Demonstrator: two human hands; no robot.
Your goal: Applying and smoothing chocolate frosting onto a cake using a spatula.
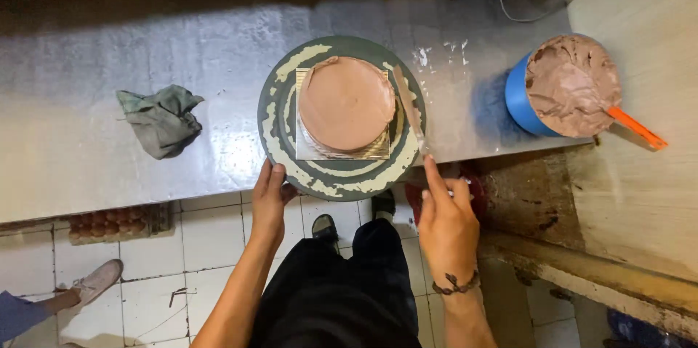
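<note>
At lower centre, the left hand is gripping the turntable rim, overhanging the worktop edge: tipping risk. The right hand is pinching the spatula against the chocolate-iced cake, mid-frame; uneven pressure could gouge it.

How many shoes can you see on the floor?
3. Two black shoes sit just below the turntable, and another person's light shoe is at the bottom left. More may be hidden under the counter.
</note>
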